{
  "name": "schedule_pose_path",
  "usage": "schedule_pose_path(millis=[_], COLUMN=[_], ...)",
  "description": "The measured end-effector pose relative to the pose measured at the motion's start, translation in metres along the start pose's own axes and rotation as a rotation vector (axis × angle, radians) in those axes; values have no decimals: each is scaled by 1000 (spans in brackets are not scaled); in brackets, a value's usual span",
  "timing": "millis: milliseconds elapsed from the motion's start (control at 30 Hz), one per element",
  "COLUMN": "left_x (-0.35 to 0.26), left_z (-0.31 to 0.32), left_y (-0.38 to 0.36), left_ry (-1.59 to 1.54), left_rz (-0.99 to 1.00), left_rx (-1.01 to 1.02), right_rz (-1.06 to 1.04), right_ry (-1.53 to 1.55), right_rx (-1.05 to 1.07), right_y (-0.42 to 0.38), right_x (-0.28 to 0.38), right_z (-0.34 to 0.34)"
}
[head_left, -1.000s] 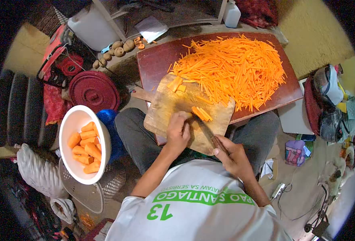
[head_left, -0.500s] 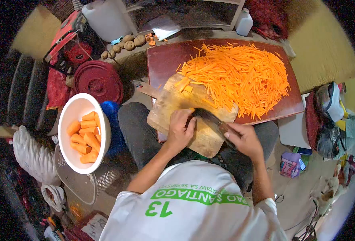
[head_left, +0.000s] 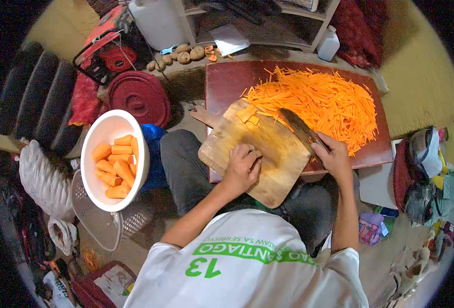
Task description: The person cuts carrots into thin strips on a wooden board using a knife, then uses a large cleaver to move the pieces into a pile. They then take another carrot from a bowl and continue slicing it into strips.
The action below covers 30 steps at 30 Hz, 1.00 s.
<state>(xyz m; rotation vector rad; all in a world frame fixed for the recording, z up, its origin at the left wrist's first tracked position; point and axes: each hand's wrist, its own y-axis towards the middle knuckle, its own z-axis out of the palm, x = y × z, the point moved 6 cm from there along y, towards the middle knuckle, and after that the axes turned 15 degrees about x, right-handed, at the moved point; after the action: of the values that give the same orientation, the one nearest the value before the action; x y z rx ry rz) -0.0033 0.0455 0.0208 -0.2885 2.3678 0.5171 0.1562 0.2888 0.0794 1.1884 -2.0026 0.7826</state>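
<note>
My right hand (head_left: 332,154) is wrapped round the handle of a kitchen knife (head_left: 298,126). The knife's dark blade points up and left, over the board's upper right edge beside a large heap of shredded carrot (head_left: 324,105). My left hand (head_left: 243,167) rests on the wooden cutting board (head_left: 275,185) with its fingers curled together; whatever may be under them is hidden. A few flat carrot slices (head_left: 247,114) lie at the board's upper corner. The board sits over my lap and overlaps a dark red tabletop (head_left: 227,77).
On the left stands a white bowl (head_left: 89,172) of peeled carrot pieces (head_left: 120,167). Behind it are a dark red round lid (head_left: 139,97) and several potatoes (head_left: 183,57). A plastic jug (head_left: 328,45) stands at the back; bags (head_left: 424,154) lie at right.
The knife has moved up and right, away from my left fingers to the shredded heap. My left hand has shifted slightly down the board. The whole view has also shifted.
</note>
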Motion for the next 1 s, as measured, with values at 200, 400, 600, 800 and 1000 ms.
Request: schedule_pose_path(millis=[200, 400, 600, 800, 1000], left_x=[17, 36, 62, 55, 29], left_z=[-6, -36, -34, -37, -19], left_y=[11, 57, 83, 73, 40], left_ry=[-159, 188, 294, 200, 140], left_rz=[-58, -65, -159, -151, -180], left_rx=[13, -63, 33, -23, -2], right_rz=[-18, 168, -74, 38, 72], right_ry=[112, 485, 320, 357, 315], right_rx=[-207, -113, -78, -25, 34], right_y=[-23, -59, -79, -87, -81], right_x=[20, 20, 21, 29, 39], right_z=[-2, 43, 82, 79, 77])
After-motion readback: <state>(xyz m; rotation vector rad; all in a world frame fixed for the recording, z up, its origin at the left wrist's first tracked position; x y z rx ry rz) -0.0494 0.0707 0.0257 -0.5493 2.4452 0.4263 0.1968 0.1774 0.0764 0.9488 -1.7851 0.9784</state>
